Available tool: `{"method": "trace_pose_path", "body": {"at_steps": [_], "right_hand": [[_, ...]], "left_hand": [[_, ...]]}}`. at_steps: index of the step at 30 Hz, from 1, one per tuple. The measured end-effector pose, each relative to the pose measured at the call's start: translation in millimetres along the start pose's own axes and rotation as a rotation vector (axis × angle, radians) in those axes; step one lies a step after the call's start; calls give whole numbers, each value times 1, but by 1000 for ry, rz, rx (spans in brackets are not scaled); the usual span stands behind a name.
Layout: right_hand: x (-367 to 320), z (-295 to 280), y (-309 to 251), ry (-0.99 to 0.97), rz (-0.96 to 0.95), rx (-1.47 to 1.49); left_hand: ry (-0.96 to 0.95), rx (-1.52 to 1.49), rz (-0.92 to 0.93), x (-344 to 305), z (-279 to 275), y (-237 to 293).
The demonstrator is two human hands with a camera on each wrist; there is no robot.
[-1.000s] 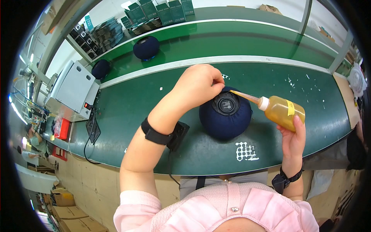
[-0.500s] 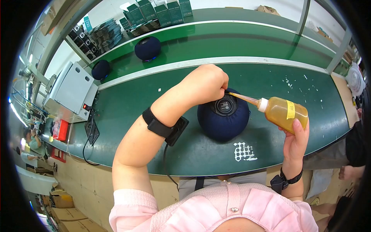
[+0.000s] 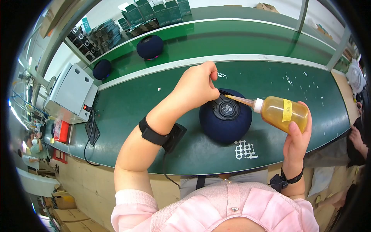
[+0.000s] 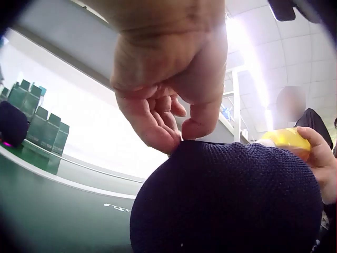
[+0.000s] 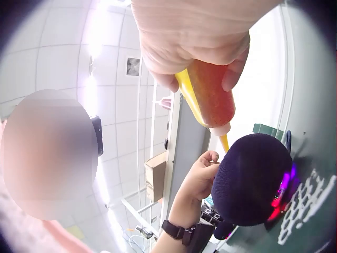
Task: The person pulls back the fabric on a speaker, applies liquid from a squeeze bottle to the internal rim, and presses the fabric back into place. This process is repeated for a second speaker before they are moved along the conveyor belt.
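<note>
A round navy fabric-covered speaker (image 3: 224,133) sits on the green table, its black circular panel (image 3: 227,110) facing up. My left hand (image 3: 196,86) is at the far left of the panel; thumb and fingertips pinch the edge of the fabric cover (image 4: 221,153) in the left wrist view. My right hand (image 3: 298,141) grips an amber squeeze bottle (image 3: 273,110) with a yellow label, tilted to the left. Its long nozzle (image 3: 242,101) points to the seam between panel and fabric, the tip right at the rim. Purple and red light (image 5: 280,192) glows low on the speaker.
Two more navy speakers (image 3: 150,47) stand on the green strip behind a pale rail (image 3: 255,58). Green boxes (image 3: 162,14) line the back shelf. A grey machine (image 3: 71,92) and red bin (image 3: 62,130) are at left. White perforated residue (image 3: 244,150) lies on the table.
The nozzle tip has shifted slightly left and nearer me along the panel's rim. My left hand moved right over the panel, then back left. The farther speaker's glow changed from blue to pink.
</note>
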State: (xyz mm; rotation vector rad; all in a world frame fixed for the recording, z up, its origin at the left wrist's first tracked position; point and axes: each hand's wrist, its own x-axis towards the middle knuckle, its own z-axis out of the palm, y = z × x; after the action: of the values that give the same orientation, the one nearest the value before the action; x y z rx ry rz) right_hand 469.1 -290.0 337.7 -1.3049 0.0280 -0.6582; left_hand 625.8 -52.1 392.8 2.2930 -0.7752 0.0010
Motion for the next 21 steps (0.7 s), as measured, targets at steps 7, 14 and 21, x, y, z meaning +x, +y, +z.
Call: {"method": "trace_pose_path", "body": {"at_steps": [7, 14, 21], "right_hand": [[-6, 3, -5, -58, -67, -120], [-15, 7, -18, -144, -216, -333], [-19, 9, -21, -232, -346, -439]], "left_hand": [[64, 6, -32, -12, 4, 3], [64, 34, -91, -13, 3, 9], [104, 39, -127, -18, 4, 12]]}}
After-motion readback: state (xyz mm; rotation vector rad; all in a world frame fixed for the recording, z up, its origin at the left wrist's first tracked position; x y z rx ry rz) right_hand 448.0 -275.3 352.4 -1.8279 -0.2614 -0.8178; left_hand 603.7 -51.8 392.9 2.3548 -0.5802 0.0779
